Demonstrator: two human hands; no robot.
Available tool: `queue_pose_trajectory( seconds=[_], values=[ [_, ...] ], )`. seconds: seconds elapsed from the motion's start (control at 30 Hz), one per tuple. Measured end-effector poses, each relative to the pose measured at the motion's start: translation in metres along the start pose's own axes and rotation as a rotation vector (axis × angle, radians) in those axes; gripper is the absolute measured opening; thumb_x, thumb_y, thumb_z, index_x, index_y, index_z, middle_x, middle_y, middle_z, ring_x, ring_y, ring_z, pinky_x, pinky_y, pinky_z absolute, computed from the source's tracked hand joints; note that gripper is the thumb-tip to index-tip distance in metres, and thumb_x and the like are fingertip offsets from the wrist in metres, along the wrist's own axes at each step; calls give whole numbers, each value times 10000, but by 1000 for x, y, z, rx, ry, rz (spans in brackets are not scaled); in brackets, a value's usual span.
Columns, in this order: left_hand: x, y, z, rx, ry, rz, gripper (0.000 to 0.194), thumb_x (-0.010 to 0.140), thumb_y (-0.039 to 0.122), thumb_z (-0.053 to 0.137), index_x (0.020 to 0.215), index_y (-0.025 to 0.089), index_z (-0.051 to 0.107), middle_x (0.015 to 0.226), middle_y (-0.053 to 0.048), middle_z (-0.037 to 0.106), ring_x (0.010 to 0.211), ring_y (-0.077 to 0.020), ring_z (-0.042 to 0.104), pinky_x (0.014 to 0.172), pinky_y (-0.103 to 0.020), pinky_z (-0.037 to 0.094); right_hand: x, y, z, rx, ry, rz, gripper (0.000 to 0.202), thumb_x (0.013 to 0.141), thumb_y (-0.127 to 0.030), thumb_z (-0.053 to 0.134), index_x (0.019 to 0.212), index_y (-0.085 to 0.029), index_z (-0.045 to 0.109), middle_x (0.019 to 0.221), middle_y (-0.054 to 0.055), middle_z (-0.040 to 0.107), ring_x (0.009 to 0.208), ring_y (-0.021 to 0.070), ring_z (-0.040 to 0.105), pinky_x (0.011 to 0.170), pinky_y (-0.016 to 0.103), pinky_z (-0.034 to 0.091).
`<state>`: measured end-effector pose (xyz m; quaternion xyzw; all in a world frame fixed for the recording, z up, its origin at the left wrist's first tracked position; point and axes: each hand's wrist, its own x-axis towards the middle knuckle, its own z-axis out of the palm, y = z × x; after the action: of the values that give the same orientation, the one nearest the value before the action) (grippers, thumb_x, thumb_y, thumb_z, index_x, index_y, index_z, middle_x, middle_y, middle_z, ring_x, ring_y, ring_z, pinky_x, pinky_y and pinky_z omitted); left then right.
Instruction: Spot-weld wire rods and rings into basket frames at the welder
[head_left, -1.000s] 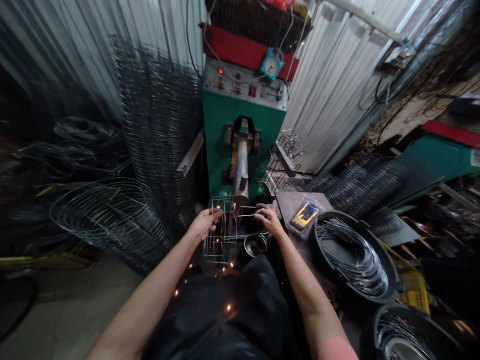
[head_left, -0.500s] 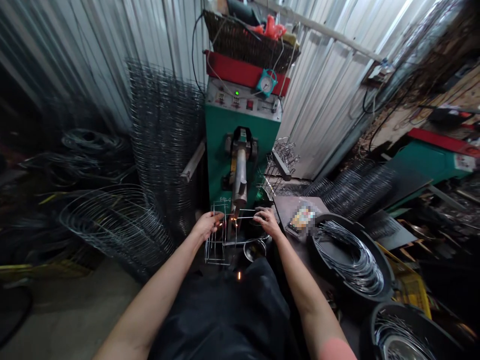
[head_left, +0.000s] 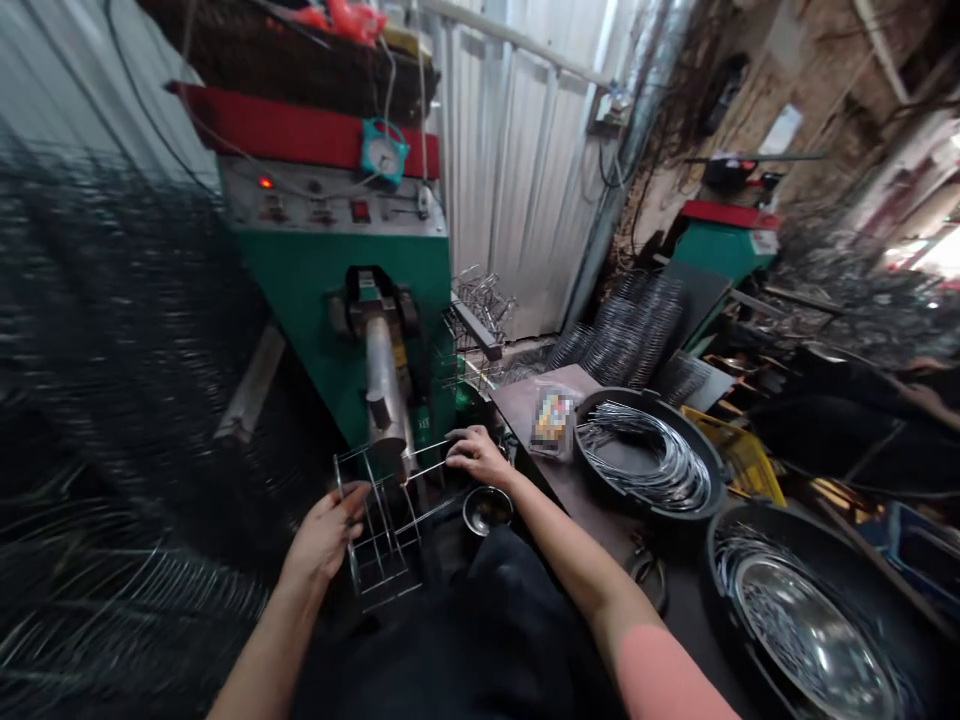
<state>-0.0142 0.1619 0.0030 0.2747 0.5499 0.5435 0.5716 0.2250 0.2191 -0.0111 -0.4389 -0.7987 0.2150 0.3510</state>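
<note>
A wire frame of thin metal rods sits under the cylindrical arm of a green machine. My left hand grips the frame's left side, fingers closed round a rod. On the other side, my right hand pinches the ends of thin rods that reach left to the machine's tip. Just below my right hand is a small metal bowl. The machine's panel shows a red light.
Right of me, a table bears a bagged packet and a black tray of wire hoops. Another black tub holds a metal bowl. Stacked wire mesh stands at left. A person in dark clothes is at far right.
The view has turned right, so the machine appears further left. Sparks at the machine's tip are gone, and its panel light has changed from green to red. Both hands keep their holds.
</note>
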Motion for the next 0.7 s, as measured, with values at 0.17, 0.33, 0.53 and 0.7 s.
queue_pose_trajectory(
  seconds=[0.17,0.33,0.53,0.7],
  values=[
    [-15,-10,-4,5,27,4,397,356,282,760,677,120,592,618,24,490,484,-48,366,343,-150,212,-11,-4,5,-1,0,-41,37,731,-235,686,756,-208,682,1099,18,595,1030,179,412,940,319,335],
    [-74,-23,-29,40,87,-54,451,337,344,787,691,136,601,573,34,471,494,-64,390,361,-158,287,-57,-24,-5,84,9,-137,148,711,-316,697,835,-238,679,1127,25,581,1054,192,440,954,335,339],
    [-137,-27,-88,-44,155,-102,365,474,365,753,762,191,611,684,-15,558,542,-123,483,344,-201,357,-163,-7,-22,265,408,348,178,785,-311,545,888,-182,613,911,53,609,895,189,549,848,348,421],
    [-150,-46,-94,-181,113,-249,221,677,336,612,885,263,615,789,-42,604,580,-161,549,380,-266,456,-246,-35,-4,259,124,294,150,749,-292,591,859,-193,614,815,29,619,783,174,572,754,317,452]
  ],
)
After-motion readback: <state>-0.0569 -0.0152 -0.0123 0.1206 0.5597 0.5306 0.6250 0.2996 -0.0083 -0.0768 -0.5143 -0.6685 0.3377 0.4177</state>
